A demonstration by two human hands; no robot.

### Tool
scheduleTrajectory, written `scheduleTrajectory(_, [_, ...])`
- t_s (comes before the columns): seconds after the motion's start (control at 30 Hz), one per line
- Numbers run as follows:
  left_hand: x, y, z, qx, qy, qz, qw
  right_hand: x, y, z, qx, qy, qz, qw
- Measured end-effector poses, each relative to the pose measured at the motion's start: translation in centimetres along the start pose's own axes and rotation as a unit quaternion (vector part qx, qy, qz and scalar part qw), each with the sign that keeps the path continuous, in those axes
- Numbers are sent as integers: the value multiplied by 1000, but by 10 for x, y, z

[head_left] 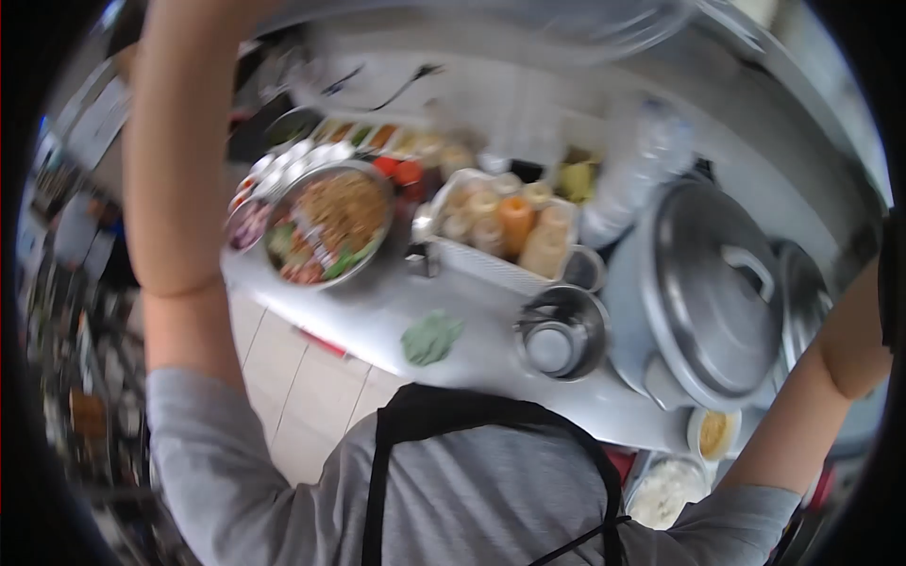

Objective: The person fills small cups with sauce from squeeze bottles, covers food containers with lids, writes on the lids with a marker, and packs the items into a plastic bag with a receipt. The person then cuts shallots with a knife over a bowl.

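Note:
Both my arms are raised, and neither hand shows: the left forearm leaves the view at the top, the right one at the right edge. What they hold or touch is hidden. Blurred clear plastic (585,28) spans the top of the view. Near my left forearm stands a steel bowl of mixed food (344,212), with brown crumbly stuff, greens and pinkish pieces. A big lidded pot (708,292) is close to my right arm. Between them lie a crumpled green cloth (431,338) and a steel pot with a smaller cup inside (563,330).
A white basket of sauce bottles (505,226) stands mid-counter. Behind the bowl is a row of ingredient trays (363,135). A stack of clear plastic cups or lids (637,170) leans at the back. A small bowl of yellow food (714,434) and a white-filled container (668,491) sit front right.

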State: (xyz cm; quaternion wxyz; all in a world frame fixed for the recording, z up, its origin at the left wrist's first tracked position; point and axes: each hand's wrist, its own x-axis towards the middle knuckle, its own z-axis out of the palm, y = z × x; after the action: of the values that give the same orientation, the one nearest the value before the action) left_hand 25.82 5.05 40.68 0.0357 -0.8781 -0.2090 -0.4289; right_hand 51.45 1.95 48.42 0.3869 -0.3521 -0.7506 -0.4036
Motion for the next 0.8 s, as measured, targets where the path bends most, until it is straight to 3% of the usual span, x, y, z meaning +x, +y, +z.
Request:
scheduleTrajectory(0.03, [-50, -19, -23, 68, -5, -101, 993, -6, -15, 6, 44, 3, -26, 999])
scheduleTrajectory(0.07, [-89, -11, -6, 35, 42, -221, 974, -14, -30, 14, 92, 1, -46, 995])
scheduleTrajectory(0.1, [-125, -10, 0, -48, 76, -269, 959, -19, -45, 21, 137, -2, -66, 988])
scheduleTrajectory(0.13, [-175, -25, 3, 9, 77, -286, 955, -26, -62, 29, 183, -8, -81, 980])
scheduleTrajectory(0.17, [-220, -21, 11, -112, 83, -467, 873, -33, -78, 40, 226, -18, -91, 970])
scheduleTrajectory(0.23, [-318, -25, 32, -213, 157, -582, 769, -49, -117, 65, 313, -52, -104, 943])
scheduleTrajectory(0.27, [-352, -17, 40, -315, 243, -615, 681, -60, -141, 85, 365, -82, -97, 922])
scheduleTrajectory(0.33, [-411, 0, 40, -357, 300, -639, 612, -90, -197, 126, 460, -139, -88, 872])
scheduleTrajectory(0.37, [-427, 8, 32, -362, 317, -639, 601, -110, -230, 151, 528, -161, -82, 830])
scheduleTrajectory(0.43, [-459, 17, 16, -366, 347, -638, 581, -147, -302, 183, 542, -206, -116, 806])
scheduleTrajectory(0.57, [-522, 25, -37, -332, 347, -647, 592, -189, -463, 216, 564, -221, -195, 772])
scheduleTrajectory(0.67, [-562, 24, -88, -233, 335, -661, 630, -182, -563, 226, 582, -219, -202, 757])
scheduleTrajectory(0.73, [-592, 18, -125, -223, 344, -674, 615, -157, -607, 235, 592, -242, -201, 742])
scheduleTrajectory(0.8, [-614, 6, -156, -240, 362, -669, 604, -144, -650, 254, 687, -220, 56, 691])
